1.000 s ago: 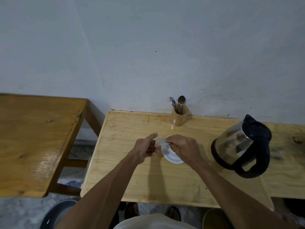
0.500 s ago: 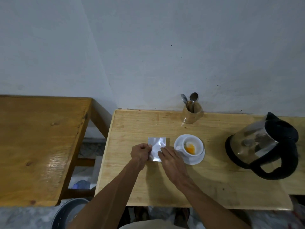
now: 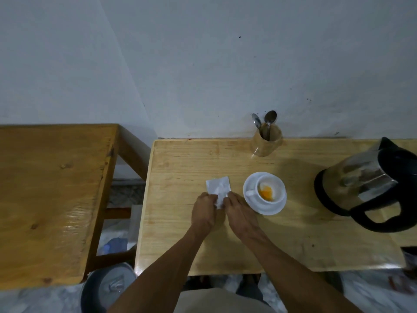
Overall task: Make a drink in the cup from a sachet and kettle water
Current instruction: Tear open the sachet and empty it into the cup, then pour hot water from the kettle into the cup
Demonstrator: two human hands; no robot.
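The steel and black plastic kettle (image 3: 370,184) stands well to the right of the fingers. The white glossy cup (image 3: 269,190), on its saucer (image 3: 264,207) just right of them, has orange powder inside. The left hand (image 3: 203,211) and right hand (image 3: 240,211) pinch the flat, crinkled silver sachet (image 3: 218,188), probably empty. A careless pull may scatter leftover powder or knock the cup.

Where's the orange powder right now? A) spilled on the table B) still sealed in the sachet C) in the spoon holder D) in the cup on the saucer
D: an orange heap sits at the bottom of the white cup on its saucer, while both hands, left hand and right hand, pinch the silver sachet beside it.
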